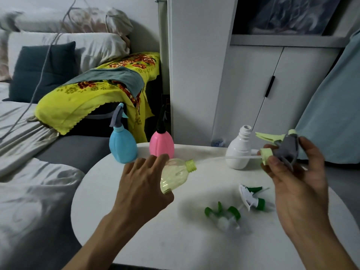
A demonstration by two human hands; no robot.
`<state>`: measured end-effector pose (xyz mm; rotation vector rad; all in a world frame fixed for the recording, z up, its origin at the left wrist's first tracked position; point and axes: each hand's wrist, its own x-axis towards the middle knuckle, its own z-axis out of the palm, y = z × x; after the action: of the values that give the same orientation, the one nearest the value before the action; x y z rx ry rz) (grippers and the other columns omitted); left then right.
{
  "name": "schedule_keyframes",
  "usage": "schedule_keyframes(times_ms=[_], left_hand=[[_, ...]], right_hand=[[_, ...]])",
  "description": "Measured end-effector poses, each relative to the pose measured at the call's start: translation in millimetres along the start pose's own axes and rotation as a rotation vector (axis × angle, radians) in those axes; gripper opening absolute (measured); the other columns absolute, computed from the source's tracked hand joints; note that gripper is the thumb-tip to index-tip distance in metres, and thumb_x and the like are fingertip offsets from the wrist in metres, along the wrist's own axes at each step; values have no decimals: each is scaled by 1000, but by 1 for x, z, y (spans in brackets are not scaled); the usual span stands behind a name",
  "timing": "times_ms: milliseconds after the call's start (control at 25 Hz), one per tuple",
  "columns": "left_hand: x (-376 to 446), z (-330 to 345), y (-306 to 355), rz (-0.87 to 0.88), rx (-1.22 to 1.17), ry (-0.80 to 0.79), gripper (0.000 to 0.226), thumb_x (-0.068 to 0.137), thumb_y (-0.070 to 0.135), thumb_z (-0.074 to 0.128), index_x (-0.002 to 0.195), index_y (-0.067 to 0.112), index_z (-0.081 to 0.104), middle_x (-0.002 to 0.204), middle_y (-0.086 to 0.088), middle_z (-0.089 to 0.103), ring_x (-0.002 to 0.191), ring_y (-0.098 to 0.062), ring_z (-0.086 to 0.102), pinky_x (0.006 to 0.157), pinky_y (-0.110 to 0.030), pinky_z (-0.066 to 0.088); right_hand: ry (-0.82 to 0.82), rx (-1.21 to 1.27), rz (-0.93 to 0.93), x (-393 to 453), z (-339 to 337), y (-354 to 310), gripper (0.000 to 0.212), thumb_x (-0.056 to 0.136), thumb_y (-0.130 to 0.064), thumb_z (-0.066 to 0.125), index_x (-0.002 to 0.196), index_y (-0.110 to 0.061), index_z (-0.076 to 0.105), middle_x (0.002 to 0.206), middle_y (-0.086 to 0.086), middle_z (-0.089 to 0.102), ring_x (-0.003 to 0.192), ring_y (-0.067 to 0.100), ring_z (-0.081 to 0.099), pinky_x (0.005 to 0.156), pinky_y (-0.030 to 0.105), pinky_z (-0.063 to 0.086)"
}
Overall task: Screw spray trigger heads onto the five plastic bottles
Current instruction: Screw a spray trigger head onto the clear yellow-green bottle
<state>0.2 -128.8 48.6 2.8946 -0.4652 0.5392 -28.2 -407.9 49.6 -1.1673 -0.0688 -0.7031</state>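
My left hand (142, 184) grips a clear yellow-green bottle (175, 175), tilted with its open threaded neck pointing right. My right hand (296, 172) holds a grey and light-green trigger head (286, 148); its collar faces left and its thin dip tube (239, 157) points toward the bottle's neck, a gap apart. A blue bottle (122, 146) with a grey-blue trigger head and a pink bottle (161, 143) with a black head stand at the table's far edge. A white bottle (240, 150) stands open-necked at the back right. A white-green trigger head (251, 197) and a clear-green one (224, 215) lie loose on the table.
The round white table (175, 240) carries everything. A bed with grey sheets (29, 191) lies to the left, with a yellow flowered cloth (87, 98) draped behind. White cabinet doors (253, 94) and a light blue curtain (335, 106) stand behind the table.
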Motion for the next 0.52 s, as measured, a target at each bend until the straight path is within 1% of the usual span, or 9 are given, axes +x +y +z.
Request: schedule_keyframes(times_ms=[80,200,280,360,440,520], left_hand=[[0,0,6,20,-11,1,78,46,36,88,116,15,62,95,-5,70,77,-30,63,70,-41,52],[0,0,14,53,-31,10,79,45,36,88,116,15,61,96,-5,70,77,-30,64,70,-41,53],[-2,0,19,78,-52,17,79,45,35,88,117,15,59,96,-4,70,79,-30,64,72,-40,54],[-2,1,23,96,-61,20,79,46,34,88,117,15,60,98,-4,70,81,-30,65,73,-40,54],[-2,1,27,108,-65,14,80,46,34,90,118,14,62,100,-4,71,84,-30,66,75,-39,53],[-3,1,30,119,-73,8,80,47,34,90,119,15,62,103,-3,71,85,-29,67,76,-39,53]], right_hand=[[-28,-8,21,-6,6,3,72,66,-18,82,129,-32,53,116,-1,73,113,21,66,104,47,45],[-60,-18,40,-15,14,10,71,65,-20,80,130,-30,52,108,-7,76,103,13,70,98,38,50],[-73,-25,67,-21,19,15,71,67,-18,80,131,-28,52,106,-2,77,101,13,70,95,33,52],[-96,-15,101,-27,23,18,71,67,-16,80,132,-28,52,107,5,77,103,17,70,89,27,54],[-111,9,133,-32,27,21,70,67,-14,80,130,-30,54,109,8,76,104,18,70,85,21,53],[-129,21,163,-37,30,23,70,67,-13,80,129,-32,54,110,10,76,106,19,70,84,20,53]])
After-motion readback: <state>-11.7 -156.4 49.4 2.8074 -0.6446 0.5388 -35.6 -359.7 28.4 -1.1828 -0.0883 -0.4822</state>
